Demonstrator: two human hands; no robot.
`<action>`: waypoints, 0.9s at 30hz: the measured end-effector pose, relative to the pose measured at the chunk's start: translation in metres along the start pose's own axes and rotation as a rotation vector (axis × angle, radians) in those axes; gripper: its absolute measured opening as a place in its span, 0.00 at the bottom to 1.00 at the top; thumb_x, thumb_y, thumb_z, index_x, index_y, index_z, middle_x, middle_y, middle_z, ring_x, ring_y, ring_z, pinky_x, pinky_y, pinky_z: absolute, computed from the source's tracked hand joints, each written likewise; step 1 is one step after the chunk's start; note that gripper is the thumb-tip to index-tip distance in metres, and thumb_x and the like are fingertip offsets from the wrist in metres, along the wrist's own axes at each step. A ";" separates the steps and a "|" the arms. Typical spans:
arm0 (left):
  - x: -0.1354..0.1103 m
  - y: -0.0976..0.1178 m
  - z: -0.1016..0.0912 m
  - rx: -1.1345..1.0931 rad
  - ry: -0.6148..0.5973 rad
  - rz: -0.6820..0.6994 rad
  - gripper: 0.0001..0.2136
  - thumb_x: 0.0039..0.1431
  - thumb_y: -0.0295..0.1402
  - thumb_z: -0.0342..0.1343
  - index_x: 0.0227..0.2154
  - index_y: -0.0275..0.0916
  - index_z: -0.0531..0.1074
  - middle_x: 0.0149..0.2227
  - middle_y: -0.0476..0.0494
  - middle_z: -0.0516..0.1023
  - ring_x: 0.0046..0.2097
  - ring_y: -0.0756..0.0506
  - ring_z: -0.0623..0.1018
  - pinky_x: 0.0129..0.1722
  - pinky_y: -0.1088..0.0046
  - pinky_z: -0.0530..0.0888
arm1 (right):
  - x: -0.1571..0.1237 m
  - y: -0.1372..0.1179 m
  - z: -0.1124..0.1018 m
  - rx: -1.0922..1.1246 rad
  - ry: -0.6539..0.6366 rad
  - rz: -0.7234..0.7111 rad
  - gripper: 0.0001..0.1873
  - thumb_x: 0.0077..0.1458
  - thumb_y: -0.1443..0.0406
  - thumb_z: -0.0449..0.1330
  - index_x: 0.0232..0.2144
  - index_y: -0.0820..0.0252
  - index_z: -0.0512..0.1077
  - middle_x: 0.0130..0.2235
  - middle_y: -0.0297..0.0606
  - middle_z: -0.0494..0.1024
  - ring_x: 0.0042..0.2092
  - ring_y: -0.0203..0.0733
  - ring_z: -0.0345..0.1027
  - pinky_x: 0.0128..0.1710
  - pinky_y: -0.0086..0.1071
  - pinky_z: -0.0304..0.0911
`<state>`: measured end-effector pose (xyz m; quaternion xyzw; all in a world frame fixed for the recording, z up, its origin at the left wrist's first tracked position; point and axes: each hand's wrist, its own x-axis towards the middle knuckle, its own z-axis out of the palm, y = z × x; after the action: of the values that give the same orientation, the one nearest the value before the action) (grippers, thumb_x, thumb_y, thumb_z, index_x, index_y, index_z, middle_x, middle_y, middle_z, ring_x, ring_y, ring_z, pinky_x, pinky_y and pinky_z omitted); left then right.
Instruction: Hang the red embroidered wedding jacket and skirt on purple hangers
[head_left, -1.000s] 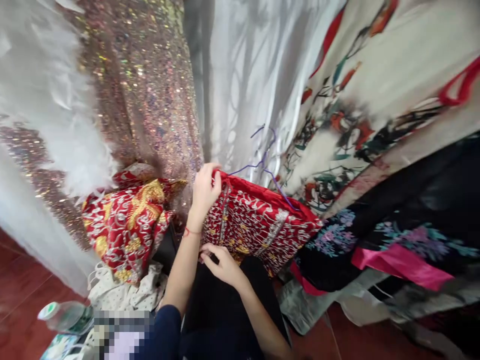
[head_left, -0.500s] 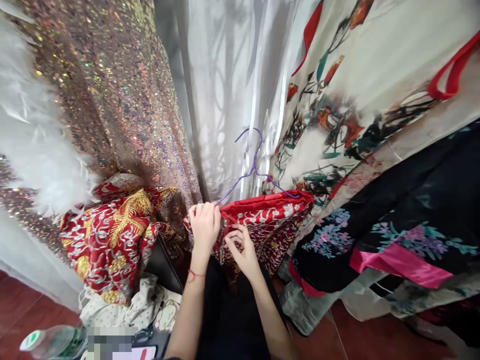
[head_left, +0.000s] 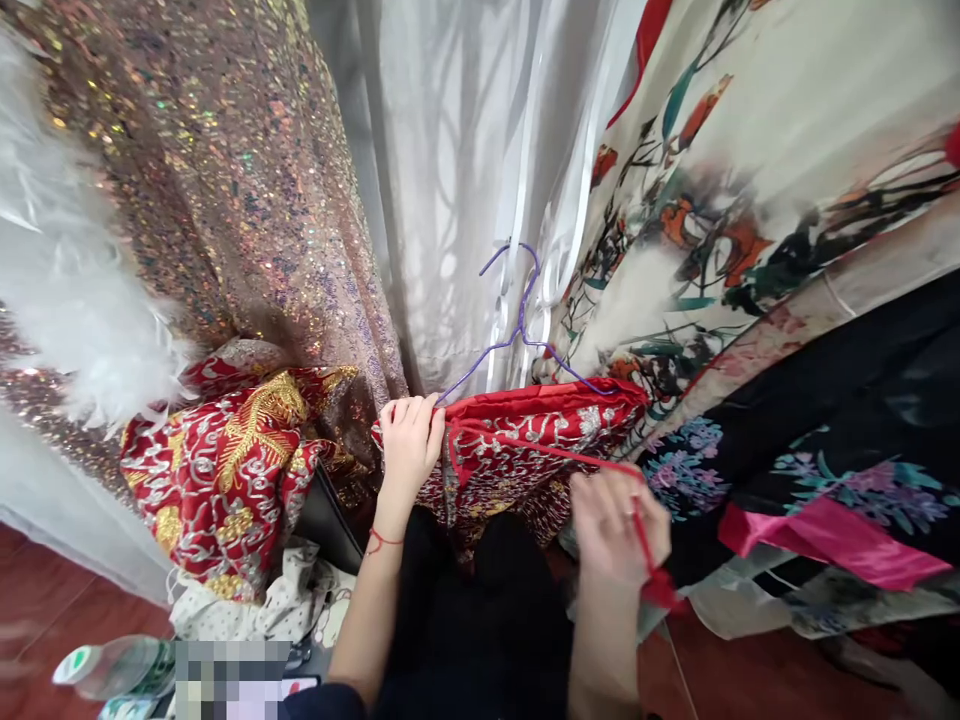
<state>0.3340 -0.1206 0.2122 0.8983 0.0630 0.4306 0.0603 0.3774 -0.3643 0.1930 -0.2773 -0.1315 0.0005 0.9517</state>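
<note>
A red embroidered garment [head_left: 525, 445] hangs on a purple wire hanger [head_left: 517, 330] in front of me. My left hand [head_left: 409, 445] is closed on the garment's left top edge, by the hanger's end. My right hand [head_left: 619, 525], blurred by motion, is closed on a thin red ribbon [head_left: 547, 450] that stretches taut from the garment's top down to the right. Below the garment lies dark black cloth [head_left: 480, 620].
A sequined gown [head_left: 247, 200] and white feathers [head_left: 82, 310] hang at the left, a white satin dress [head_left: 465, 170] behind, a printed cream robe [head_left: 750, 180] and black floral robe [head_left: 825, 440] at the right. Another red embroidered piece [head_left: 225, 460] and a plastic bottle [head_left: 112, 665] lie lower left.
My right hand left the garment's top edge beside my left hand and swung down to the right, drawing the red ribbon out taut. The left hand kept its grip.
</note>
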 end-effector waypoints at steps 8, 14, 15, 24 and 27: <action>0.001 0.000 0.005 -0.021 0.002 -0.024 0.15 0.70 0.38 0.45 0.49 0.38 0.74 0.40 0.39 0.80 0.45 0.40 0.74 0.53 0.58 0.62 | 0.022 -0.070 -0.083 0.157 0.353 -0.294 0.10 0.39 0.77 0.52 0.22 0.60 0.56 0.24 0.23 0.58 0.18 0.20 0.46 0.24 0.19 0.58; 0.004 -0.007 0.005 -0.039 -0.012 0.017 0.15 0.69 0.39 0.47 0.51 0.37 0.72 0.42 0.38 0.80 0.47 0.39 0.74 0.54 0.58 0.62 | 0.016 -0.064 -0.077 0.024 0.189 -0.213 0.11 0.41 0.70 0.57 0.22 0.59 0.56 0.21 0.19 0.51 0.16 0.21 0.37 0.23 0.21 0.55; 0.004 -0.006 0.004 -0.043 -0.017 0.007 0.15 0.69 0.39 0.47 0.51 0.38 0.72 0.42 0.38 0.80 0.47 0.39 0.73 0.54 0.57 0.62 | 0.017 -0.056 -0.069 -0.005 0.168 -0.161 0.11 0.43 0.69 0.58 0.22 0.59 0.56 0.21 0.19 0.51 0.16 0.21 0.36 0.23 0.22 0.56; -0.004 0.010 -0.003 0.006 -0.011 -0.022 0.15 0.69 0.37 0.46 0.51 0.37 0.72 0.41 0.38 0.79 0.46 0.39 0.74 0.53 0.57 0.63 | -0.003 0.050 0.017 -0.354 -0.177 0.332 0.16 0.49 0.59 0.63 0.40 0.55 0.64 0.52 0.44 0.74 0.32 0.37 0.75 0.20 0.25 0.50; -0.004 0.009 -0.002 0.004 -0.009 -0.035 0.15 0.69 0.37 0.46 0.51 0.37 0.73 0.41 0.37 0.79 0.46 0.39 0.74 0.54 0.56 0.63 | -0.025 0.078 0.038 -0.284 -0.205 0.434 0.19 0.52 0.60 0.64 0.42 0.52 0.60 0.47 0.38 0.75 0.28 0.33 0.73 0.18 0.24 0.42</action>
<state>0.3302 -0.1301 0.2120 0.8992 0.0790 0.4253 0.0664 0.3497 -0.2797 0.1764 -0.4281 -0.1635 0.2139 0.8627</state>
